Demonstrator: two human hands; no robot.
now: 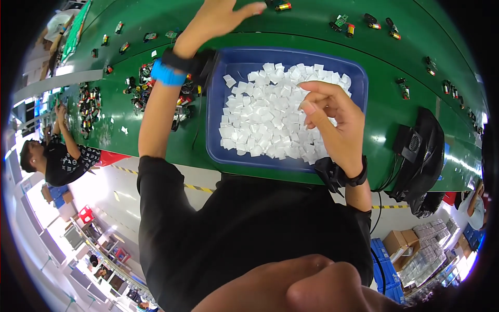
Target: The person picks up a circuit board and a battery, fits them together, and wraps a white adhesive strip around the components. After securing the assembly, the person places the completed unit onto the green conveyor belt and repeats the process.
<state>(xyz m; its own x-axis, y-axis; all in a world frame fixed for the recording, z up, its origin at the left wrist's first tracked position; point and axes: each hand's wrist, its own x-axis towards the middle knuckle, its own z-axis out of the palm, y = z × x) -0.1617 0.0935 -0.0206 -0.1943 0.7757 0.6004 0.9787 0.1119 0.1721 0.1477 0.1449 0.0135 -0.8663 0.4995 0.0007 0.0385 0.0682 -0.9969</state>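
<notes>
A small white square is pinched in the right hand (332, 117) above the blue tray (215, 104), ready for use, while the open left hand (218, 18) is stretched toward a small part (283, 7) on the green bench (384, 104).

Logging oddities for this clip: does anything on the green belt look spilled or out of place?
Yes, mildly. A few small white squares lie loose on the green conveyor belt, left of the blue plastic tray that holds the rest. Nothing looks damaged.

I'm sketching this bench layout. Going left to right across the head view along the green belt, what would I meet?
Co-worker → pile of small parts → left hand → blue tray of white squares → right hand → black bag.
</notes>
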